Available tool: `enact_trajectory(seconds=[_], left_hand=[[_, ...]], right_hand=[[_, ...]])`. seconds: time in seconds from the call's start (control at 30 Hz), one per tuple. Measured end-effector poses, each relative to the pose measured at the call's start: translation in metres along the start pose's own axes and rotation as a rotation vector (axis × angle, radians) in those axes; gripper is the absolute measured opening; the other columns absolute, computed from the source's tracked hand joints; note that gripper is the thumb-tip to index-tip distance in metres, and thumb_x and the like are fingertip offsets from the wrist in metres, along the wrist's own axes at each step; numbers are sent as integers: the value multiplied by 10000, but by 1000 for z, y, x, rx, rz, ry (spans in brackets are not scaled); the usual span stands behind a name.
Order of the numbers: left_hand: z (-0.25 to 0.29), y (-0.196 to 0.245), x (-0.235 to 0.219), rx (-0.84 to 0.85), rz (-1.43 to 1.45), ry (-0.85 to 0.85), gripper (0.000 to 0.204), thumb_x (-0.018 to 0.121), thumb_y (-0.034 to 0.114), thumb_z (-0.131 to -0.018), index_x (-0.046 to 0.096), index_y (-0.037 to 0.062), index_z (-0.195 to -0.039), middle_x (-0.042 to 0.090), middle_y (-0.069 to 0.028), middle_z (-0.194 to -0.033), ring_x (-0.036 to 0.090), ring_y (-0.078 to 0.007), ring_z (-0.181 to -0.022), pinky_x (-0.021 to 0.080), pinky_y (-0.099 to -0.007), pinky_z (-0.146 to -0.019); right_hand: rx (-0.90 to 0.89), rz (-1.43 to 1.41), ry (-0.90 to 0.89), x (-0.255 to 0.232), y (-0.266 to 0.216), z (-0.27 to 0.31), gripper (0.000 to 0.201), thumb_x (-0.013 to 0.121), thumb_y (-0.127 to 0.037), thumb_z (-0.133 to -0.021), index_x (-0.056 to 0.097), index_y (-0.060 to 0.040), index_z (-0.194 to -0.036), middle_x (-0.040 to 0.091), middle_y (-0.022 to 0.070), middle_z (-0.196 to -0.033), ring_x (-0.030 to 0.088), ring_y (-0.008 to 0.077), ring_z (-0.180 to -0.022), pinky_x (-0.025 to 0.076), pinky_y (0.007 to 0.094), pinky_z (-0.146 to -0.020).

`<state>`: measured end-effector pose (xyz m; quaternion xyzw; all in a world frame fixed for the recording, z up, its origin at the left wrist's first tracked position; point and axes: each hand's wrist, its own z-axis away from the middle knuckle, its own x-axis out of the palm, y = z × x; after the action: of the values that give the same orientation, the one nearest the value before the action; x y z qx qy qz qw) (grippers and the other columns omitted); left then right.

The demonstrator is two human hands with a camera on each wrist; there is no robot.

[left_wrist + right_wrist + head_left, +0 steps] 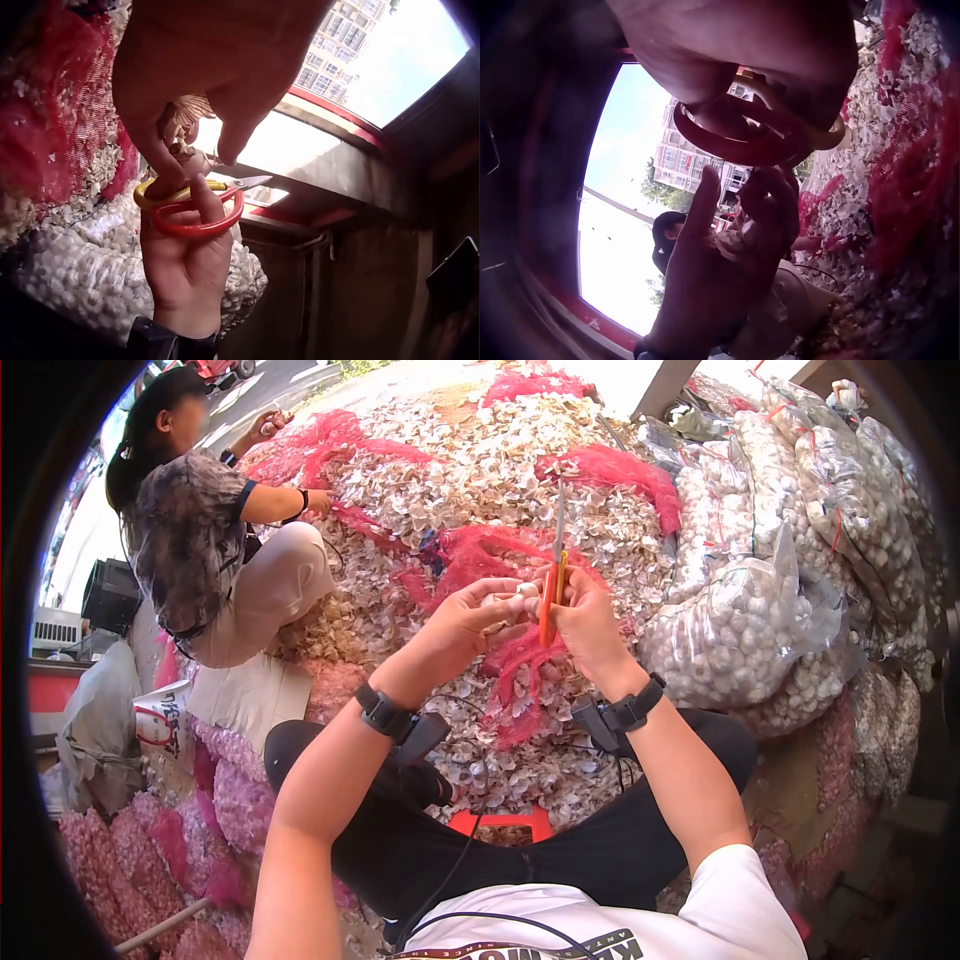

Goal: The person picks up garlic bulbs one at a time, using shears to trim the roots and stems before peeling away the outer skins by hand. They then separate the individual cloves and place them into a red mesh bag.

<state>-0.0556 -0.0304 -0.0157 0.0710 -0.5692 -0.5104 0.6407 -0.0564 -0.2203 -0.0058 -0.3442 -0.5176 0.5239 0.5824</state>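
In the head view the left hand (470,625) pinches a pale garlic bulb (526,590) between curled fingers. Beside it the right hand (588,622) grips scissors with red and yellow handles (549,610), the blades pointing up and away. The left wrist view has the bulb (195,161) with its dry, papery end (189,109) under the left hand (217,60), just above the scissor handles (199,225). Fingers of the right hand (187,277) pass through the loops. The right wrist view shows the red loop (731,146) round the right fingers; the bulb is hard to make out there.
Peeled skins (470,490) and red netting (480,560) cover the ground ahead. Bags of garlic bulbs (720,630) stand at right, pink net sacks (130,870) at lower left. Another person (200,530) crouches at left. A red stool (540,822) shows between the wearer's legs.
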Motion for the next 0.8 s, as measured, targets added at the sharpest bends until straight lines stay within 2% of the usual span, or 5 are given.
enact_trajectory(seconds=[0.33,0.43,0.53,0.67,0.8], left_hand=[[-5,-1,-11,36,-123,251,122,662,146,-953,659,90,-1062,690,-2,-926,662,-83,-842,545,-216,-722],[-6,1,-21,34,-74,184,149,660,146,-955,643,92,-1093,677,14,-906,655,-74,-789,536,-189,-674],[-4,5,-21,46,-60,192,178,646,150,-963,629,85,-1127,668,0,-930,662,-94,-839,543,-201,-691],[-1,12,-25,74,3,201,236,587,107,-967,593,37,-1193,648,-51,-1038,651,-157,-976,561,-269,-815],[1,11,-24,79,42,225,325,528,14,-937,539,-24,-1260,635,-104,-1053,647,-200,-981,569,-319,-883]], right_hand=[[-81,55,127,-14,6,-7,168,698,-22,-878,596,-51,-1009,659,22,-896,629,86,-761,522,238,-724],[-111,26,216,-27,-9,-6,154,667,6,-880,594,-54,-1002,657,26,-886,629,104,-745,522,250,-710],[-301,0,465,-59,-50,-1,178,492,87,-857,560,-55,-940,616,36,-869,591,116,-732,483,270,-665],[-567,-12,830,-164,-99,16,199,495,84,-819,565,-53,-946,600,33,-859,564,118,-693,449,251,-614],[-745,-240,1105,-231,-133,29,220,617,8,-895,565,0,-1108,655,128,-988,670,217,-880,583,344,-808]])
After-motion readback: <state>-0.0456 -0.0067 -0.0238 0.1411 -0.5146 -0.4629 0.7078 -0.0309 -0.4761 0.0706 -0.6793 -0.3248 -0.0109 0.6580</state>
